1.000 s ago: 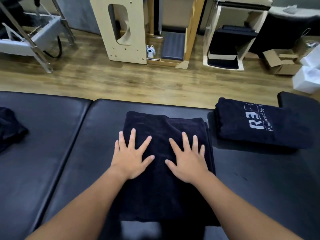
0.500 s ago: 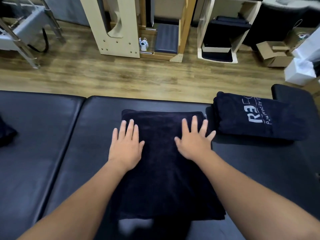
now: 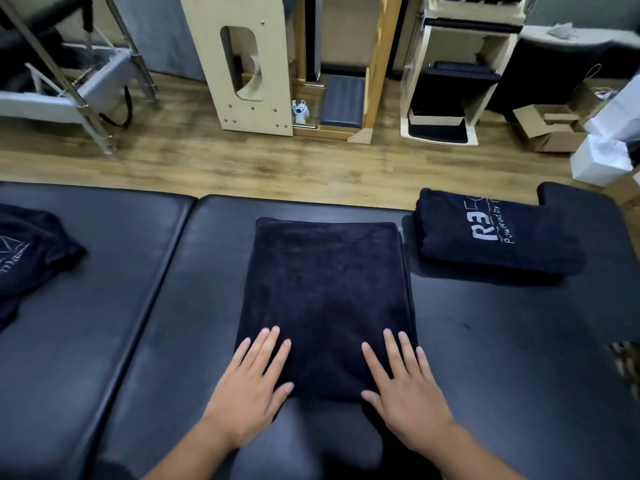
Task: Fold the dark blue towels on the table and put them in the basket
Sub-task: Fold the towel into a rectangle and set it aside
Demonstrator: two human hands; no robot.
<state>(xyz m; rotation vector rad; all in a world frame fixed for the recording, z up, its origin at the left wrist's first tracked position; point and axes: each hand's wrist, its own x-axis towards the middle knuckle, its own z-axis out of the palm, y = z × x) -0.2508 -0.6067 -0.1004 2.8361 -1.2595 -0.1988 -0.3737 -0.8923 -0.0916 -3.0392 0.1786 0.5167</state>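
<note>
Hands flat, fingers straight: left hand (image 3: 250, 386) and right hand (image 3: 406, 386) press the towel's (image 3: 325, 299) near corners. It lies mid-counter (image 3: 502, 341), long axis running away, equally near both; basket unseen.

Black padded desk (image 3: 145, 341) in two cushioned sections, split by a seam left of centre. On the right section, at the middle, a dark blue towel (image 3: 325, 289) folded into a flat rectangle, its near edge at the desk's near side. Just beside it to the right, apart by a narrow gap, a folded towel (image 3: 491, 233) with white lettering on top. On the left section, at the far left edge, a rumpled towel (image 3: 31, 251), partly out of view.
</note>
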